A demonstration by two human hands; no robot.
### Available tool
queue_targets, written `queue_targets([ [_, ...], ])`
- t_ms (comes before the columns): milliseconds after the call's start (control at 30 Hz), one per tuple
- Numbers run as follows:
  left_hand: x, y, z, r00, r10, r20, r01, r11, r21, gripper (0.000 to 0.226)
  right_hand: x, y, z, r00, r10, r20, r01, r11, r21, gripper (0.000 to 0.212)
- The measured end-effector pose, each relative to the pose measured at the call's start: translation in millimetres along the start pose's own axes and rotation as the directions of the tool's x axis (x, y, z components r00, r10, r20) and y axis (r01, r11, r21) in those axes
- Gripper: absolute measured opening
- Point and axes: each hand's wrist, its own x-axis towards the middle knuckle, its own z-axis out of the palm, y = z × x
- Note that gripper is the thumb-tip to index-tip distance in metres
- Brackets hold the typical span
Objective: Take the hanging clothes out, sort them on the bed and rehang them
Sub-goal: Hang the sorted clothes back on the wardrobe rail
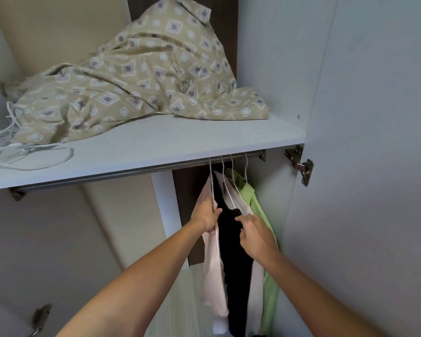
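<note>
Several garments hang on white wire hangers from the metal rail (131,173) under the wardrobe shelf: a pale pink garment (213,271), a black garment (236,271), a white garment (257,295) and a light green shirt (270,300). My left hand (206,215) grips the pink garment together with the arm of its hanger near the shoulder. My right hand (255,237) pinches the top of the black garment, next to the white one. All the hanger hooks sit on the rail at its right end.
A white shelf (156,147) above the rail carries a crumpled beige patterned cover (141,74) and spare white hangers (12,149) at the left. The open wardrobe door (374,166) with a metal hinge (300,165) stands close on the right. The rail's left stretch is bare.
</note>
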Motion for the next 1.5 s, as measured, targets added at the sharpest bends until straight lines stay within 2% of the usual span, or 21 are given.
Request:
queue_targets([
  [133,8.1,18.4,19.3,0.999,0.022,0.037,-0.021,1.000,-0.009,0.016,0.1,8.0,-12.1,0.996,0.086,-0.027,-0.087,0.996,-0.009,0.044],
  [267,7.5,26.5,27.3,0.996,0.048,0.079,-0.048,0.999,0.002,0.028,-4.8,7.8,-21.1,0.995,0.096,-0.011,-0.097,0.995,-0.039,0.038],
  [400,-11.3,13.5,7.2,0.995,0.053,0.086,-0.069,0.979,0.193,0.040,-12.8,4.2,-22.4,0.994,0.110,-0.016,-0.110,0.994,-0.015,0.031],
  [500,-38.0,1.4,-19.3,0.998,0.057,0.005,-0.055,0.942,0.332,0.046,-20.1,-10.4,-29.1,0.993,0.113,-0.044,-0.113,0.994,-0.009,0.031],
  [600,-79.8,-15.9,-54.8,0.993,0.084,-0.089,-0.037,0.901,0.433,0.046,-26.1,-41.0,-41.3,0.998,0.058,-0.001,-0.058,0.998,-0.029,0.038],
  [800,-190.0,-67.8,-130.4,0.964,0.068,-0.257,0.105,0.792,0.601,0.058,-45.9,-142.8,-49.8,0.981,-0.127,0.145,0.122,0.991,0.048,0.047],
  [900,-249.7,-94.1,-165.3,0.941,0.041,-0.335,0.190,0.754,0.628,0.061,-59.1,-201.1,-40.8,0.950,-0.242,0.195,0.226,0.969,0.103,0.051],
  [1033,-327.8,-125.0,-194.6,0.902,-0.061,-0.427,0.339,0.713,0.614,0.063,-78.9,-274.1,-30.9,0.891,-0.407,0.199,0.368,0.907,0.207,0.054],
  [1133,-382.8,-138.5,-200.6,0.838,-0.135,-0.529,0.459,0.700,0.548,0.063,-98.5,-318.0,-28.4,0.809,-0.549,0.211,0.483,0.824,0.295,0.058],
  [1267,-449.3,-136.8,-186.3,0.709,-0.237,-0.664,0.617,0.664,0.422,0.063,-129.4,-354.3,-24.3,0.641,-0.736,0.217,0.619,0.663,0.421,0.056],
  [1367,-500.9,-130.1,-161.9,0.558,-0.331,-0.761,0.740,0.614,0.275,0.062,-152.2,-375.1,-20.4,0.497,-0.843,0.204,0.686,0.526,0.503,0.056],
  [1500,-578.6,-122.0,-127.7,0.295,-0.459,-0.838,0.865,0.501,0.030,0.060,-193.2,-406.9,-17.9,0.295,-0.932,0.212,0.731,0.363,0.578,0.055],
])
